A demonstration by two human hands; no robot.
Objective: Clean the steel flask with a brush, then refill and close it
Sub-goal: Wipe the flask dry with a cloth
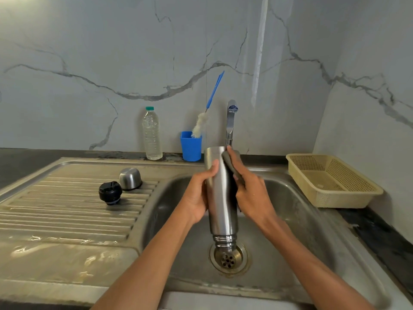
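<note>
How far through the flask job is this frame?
Done: stopper and steel cap lie off on the drainboard. In hand: flask held mouth-down over the drain, right hand rubbing it with a grey pad. Left: refilling, closing.

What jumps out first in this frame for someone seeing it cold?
The steel flask, held upside down over the sink drain, mouth pointing down, gripped by the left hand while the right hand presses a grey cloth on it. Next, the blue-handled brush standing in a blue cup by the tap, and the flask's black stopper and steel cap on the drainboard.
</note>
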